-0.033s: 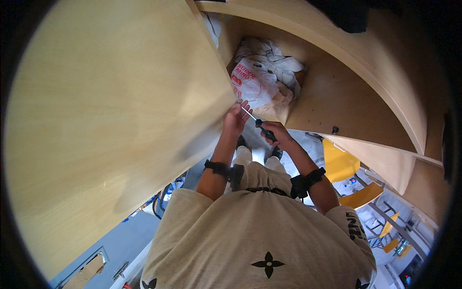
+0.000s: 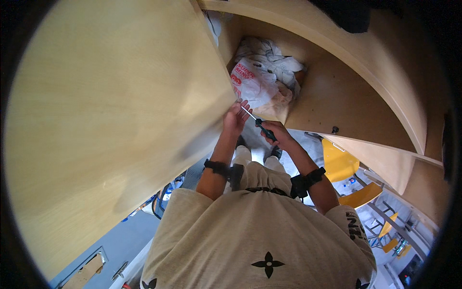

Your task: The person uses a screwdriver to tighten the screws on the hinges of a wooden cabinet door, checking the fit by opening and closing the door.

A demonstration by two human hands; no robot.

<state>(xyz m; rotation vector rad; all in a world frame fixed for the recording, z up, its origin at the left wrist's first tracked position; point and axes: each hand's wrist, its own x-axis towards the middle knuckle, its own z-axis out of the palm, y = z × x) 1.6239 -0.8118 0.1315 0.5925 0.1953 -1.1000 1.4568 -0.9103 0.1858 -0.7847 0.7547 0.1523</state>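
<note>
My right hand (image 2: 279, 134) is wrapped round the dark handle of a screwdriver (image 2: 249, 113). Its thin, bright shaft slants up and left to the fingers of my left hand (image 2: 233, 118). Those fingers are curled at the free edge of a large wooden cabinet door (image 2: 144, 96), close to a small metallic piece (image 2: 239, 100) on that edge. Whatever the left fingers pinch is too small and too covered to make out. The screwdriver's tip is at these fingers, and its exact contact point is hidden.
Behind my hands, the open cabinet's wooden shelf (image 2: 346, 103) carries white and red plastic bags (image 2: 255, 84). A dark knob (image 2: 335, 130) sticks out at the shelf's front edge. Yellow chairs (image 2: 339, 159) stand at lower right. A grey panel with a handle (image 2: 120, 270) is at lower left.
</note>
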